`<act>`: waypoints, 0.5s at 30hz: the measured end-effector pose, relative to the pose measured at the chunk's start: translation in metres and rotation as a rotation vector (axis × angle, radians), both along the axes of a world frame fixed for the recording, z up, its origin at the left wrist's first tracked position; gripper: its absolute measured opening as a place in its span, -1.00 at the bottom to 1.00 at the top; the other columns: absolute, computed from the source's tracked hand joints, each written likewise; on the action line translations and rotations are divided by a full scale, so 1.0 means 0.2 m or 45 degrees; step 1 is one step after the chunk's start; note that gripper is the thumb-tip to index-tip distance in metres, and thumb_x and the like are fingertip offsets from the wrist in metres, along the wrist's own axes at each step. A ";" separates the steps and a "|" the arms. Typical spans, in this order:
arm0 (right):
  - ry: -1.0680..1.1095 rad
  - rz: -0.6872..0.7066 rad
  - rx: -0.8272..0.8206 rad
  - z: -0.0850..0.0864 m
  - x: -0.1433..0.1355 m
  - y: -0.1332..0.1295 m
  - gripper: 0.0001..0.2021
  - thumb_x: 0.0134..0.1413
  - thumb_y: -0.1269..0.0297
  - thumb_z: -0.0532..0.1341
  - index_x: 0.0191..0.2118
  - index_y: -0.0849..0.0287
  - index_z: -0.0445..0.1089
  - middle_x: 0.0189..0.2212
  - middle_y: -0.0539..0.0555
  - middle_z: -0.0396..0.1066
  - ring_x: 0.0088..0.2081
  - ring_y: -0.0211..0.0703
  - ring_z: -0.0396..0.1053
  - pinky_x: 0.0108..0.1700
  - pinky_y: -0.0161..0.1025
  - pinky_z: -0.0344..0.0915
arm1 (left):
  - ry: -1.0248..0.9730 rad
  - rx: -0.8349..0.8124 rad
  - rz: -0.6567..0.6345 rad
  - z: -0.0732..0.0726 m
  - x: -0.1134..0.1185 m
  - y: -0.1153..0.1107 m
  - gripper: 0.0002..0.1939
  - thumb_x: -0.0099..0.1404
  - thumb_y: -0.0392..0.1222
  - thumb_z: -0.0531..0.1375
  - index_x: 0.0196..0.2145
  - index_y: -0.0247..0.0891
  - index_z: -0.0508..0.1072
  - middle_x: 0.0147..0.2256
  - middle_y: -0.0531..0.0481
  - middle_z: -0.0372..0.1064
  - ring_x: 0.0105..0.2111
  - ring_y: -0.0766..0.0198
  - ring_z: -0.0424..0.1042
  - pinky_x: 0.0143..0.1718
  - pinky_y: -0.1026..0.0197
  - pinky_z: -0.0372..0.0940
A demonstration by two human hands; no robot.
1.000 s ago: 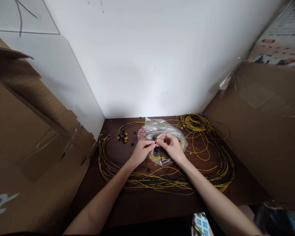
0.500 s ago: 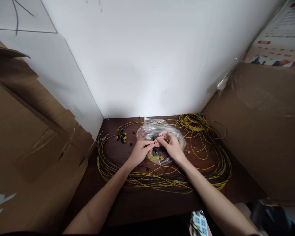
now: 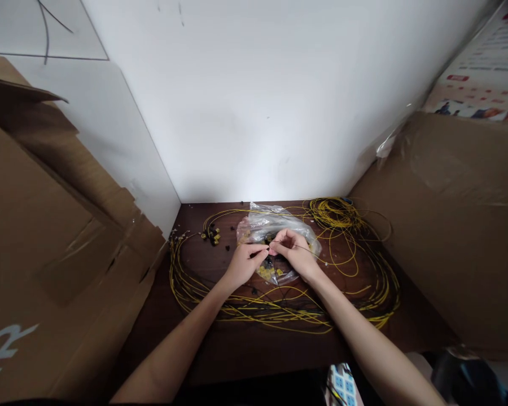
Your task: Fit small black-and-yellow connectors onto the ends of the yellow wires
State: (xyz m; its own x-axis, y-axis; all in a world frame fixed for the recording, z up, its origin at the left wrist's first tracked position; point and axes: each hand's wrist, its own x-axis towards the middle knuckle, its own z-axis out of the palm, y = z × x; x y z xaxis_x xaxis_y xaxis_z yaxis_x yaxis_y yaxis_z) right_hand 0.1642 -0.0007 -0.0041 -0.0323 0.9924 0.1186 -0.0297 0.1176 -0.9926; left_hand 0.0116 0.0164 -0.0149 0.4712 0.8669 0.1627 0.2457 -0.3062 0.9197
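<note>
My left hand (image 3: 244,264) is closed, thumb and forefinger pinching a small black part (image 3: 268,248) that is too small to identify. Right beside it, my right hand (image 3: 295,252) pinches a thin dark wire (image 3: 301,246), which trails over its fingers to the right. The two sets of fingertips almost meet. Under the hands lies a clear plastic bag (image 3: 275,213), with small yellow connectors (image 3: 267,273) and black pieces at its near side. Fingers partly hide what is in the bag.
Long bundles of yellow and black wire (image 3: 262,314) loop around the dark tabletop (image 3: 237,352). A yellow coil (image 3: 332,213) sits at the back right, and yellow-and-black connectors (image 3: 212,234) at the left. Cardboard boxes (image 3: 449,237) flank both sides. A power strip (image 3: 344,386) is below the front edge.
My right hand's fingers have curled inward, and the wire they pinch now runs lower, off to the right. My left hand stays nearly in place. The whole view has shifted slightly.
</note>
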 end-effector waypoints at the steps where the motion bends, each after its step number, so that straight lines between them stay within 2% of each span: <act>1: 0.007 -0.011 -0.002 0.00 0.00 0.00 -0.76 -0.18 0.19 0.30 -0.50 0.16 0.23 -0.62 -0.06 0.33 -0.54 -0.28 0.31 -0.38 -0.26 0.28 | -0.007 -0.012 0.005 0.00 0.00 0.00 -0.72 0.20 -0.16 0.08 -0.39 -0.37 0.55 -0.75 0.14 0.11 -0.67 0.43 0.05 -0.59 0.35 0.02; 5: 0.052 -0.045 -0.003 0.01 0.00 0.00 -0.77 -0.20 0.20 0.32 -0.51 0.18 0.26 -0.63 -0.06 0.34 -0.55 -0.28 0.31 -0.39 -0.27 0.27 | -0.022 -0.056 0.021 0.01 0.01 -0.01 -0.70 0.22 -0.13 0.07 -0.36 -0.38 0.52 -0.74 0.15 0.10 -0.68 0.43 0.05 -0.61 0.36 0.02; 11: 0.086 -0.099 0.002 0.02 0.03 0.02 -0.79 -0.24 0.22 0.34 -0.49 0.20 0.34 -0.64 -0.05 0.35 -0.56 -0.30 0.29 -0.42 -0.30 0.28 | -0.015 -0.007 0.085 0.01 0.02 -0.01 -0.68 0.24 -0.11 0.04 -0.30 -0.39 0.49 -0.72 0.13 0.15 -0.67 0.42 0.12 -0.59 0.37 0.05; 15: 0.165 -0.132 -0.083 0.02 0.04 0.02 -0.73 -0.28 0.15 0.36 -0.42 0.22 0.41 -0.54 0.02 0.43 -0.48 -0.23 0.38 -0.33 -0.23 0.36 | -0.039 0.020 0.083 0.01 0.02 -0.01 -0.72 0.22 -0.12 0.08 -0.35 -0.37 0.49 -0.62 0.05 0.30 -0.60 0.39 0.20 -0.54 0.36 0.11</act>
State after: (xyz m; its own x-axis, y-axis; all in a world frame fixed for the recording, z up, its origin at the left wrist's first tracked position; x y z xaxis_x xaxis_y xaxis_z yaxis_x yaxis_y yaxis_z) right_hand 0.1729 0.0031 -0.0007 0.0816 0.9954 0.0507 -0.1486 0.0625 -0.9869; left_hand 0.0162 0.0142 -0.0134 0.4084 0.8927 0.1903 0.2375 -0.3053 0.9222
